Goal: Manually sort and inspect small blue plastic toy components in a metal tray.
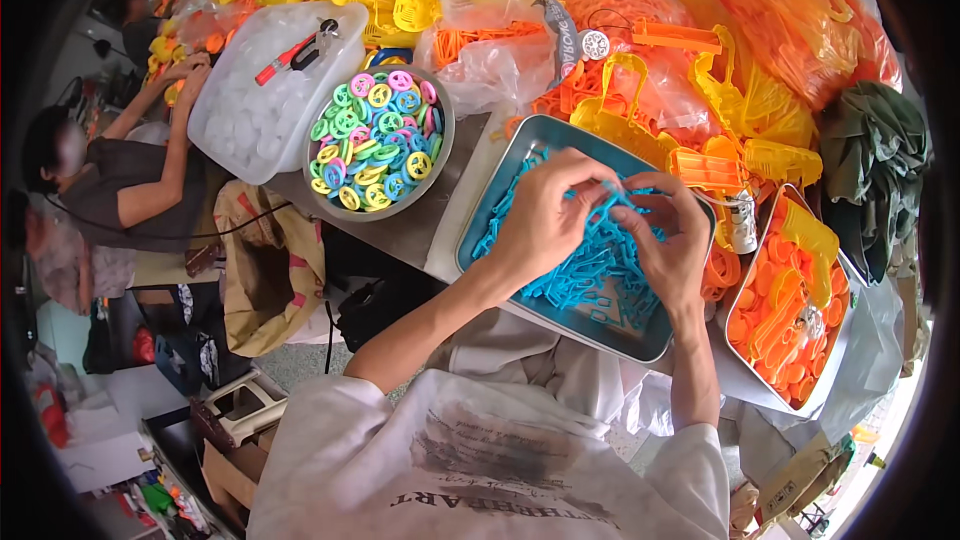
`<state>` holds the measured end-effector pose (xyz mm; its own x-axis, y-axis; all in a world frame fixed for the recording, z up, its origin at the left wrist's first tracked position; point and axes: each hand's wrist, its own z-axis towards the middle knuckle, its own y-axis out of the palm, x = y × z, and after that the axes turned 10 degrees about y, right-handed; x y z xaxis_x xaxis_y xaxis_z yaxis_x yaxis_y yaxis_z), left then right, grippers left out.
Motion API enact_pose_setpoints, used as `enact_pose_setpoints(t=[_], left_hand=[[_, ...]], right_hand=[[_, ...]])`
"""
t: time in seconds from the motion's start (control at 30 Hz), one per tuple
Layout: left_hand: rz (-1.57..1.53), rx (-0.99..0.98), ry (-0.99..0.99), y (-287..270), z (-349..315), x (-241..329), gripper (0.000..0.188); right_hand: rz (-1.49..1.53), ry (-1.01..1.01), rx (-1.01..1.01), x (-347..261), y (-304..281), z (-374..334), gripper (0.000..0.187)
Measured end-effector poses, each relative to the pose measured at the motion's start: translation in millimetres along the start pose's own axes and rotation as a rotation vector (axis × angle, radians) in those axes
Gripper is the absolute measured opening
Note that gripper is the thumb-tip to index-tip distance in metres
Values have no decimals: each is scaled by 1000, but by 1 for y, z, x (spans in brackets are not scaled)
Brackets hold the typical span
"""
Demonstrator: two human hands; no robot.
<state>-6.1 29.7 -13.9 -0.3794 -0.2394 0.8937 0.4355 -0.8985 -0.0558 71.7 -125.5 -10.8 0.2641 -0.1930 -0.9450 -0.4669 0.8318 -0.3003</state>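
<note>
**Blue plastic pieces worked between both hands over a metal tray**

A small blue plastic piece (612, 202) is pinched between the fingertips of the left hand (545, 215) and the right hand (668, 240), just above a rectangular metal tray (520, 145) filled with a tangle of like blue pieces (590, 275). Both hands are closed on the piece in a fingertip grip; neither is released.

The pieces are judged to be light, thin and fairly stiff moulded plastic, somewhat springy and smooth, and likely to snag on one another in the heap. A hold at the ends, with thumb and forefinger, seems best suited.

The held piece appears long and slender, its long axis lying roughly left to right between the hands; which end leads cannot be told.

To the far left a round bowl (440, 165) of many-coloured discs (375, 135) is seen; to the right a tray of orange parts (785, 310) is set.
</note>
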Motion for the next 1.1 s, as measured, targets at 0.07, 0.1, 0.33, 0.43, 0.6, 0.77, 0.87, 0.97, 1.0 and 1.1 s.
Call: enact_pose_setpoints(t=[0.07, 0.1, 0.33, 0.43, 0.6, 0.77, 0.87, 0.97, 1.0, 1.1], left_hand=[[79, -204, -90, 3, -2, -6, 16], [6, -165, -73, 0, -6, -9, 21], [-239, -141, -284, -10, -11, 1, 27], [-232, -116, -242, -9, -13, -2, 27], [-307, 24, -310, -9, -16, -4, 25], [-637, 33, -623, -12, -16, -8, 19], [-589, 39, -626, -11, -16, -5, 21], [-382, -126, -515, -13, -16, 4, 23], [-376, -117, -511, -17, -16, 11, 23], [264, 127, -30, -39, -17, 23, 15]], right_hand=[[107, 145, -101, 1, -1, -1, 27], [122, 168, -127, 2, 0, 0, 29], [-35, 123, -116, 2, -1, 4, 29], [-44, 127, -103, 1, -2, 3, 27], [46, 126, -200, -2, -1, 2, 29], [140, 76, -260, 4, -4, 1, 26], [142, 1, -292, 6, -4, 1, 22], [238, 64, -349, 18, -3, 3, 20], [241, 58, -358, 18, -2, 3, 20], [339, 139, -240, 17, -1, 1, 16]])
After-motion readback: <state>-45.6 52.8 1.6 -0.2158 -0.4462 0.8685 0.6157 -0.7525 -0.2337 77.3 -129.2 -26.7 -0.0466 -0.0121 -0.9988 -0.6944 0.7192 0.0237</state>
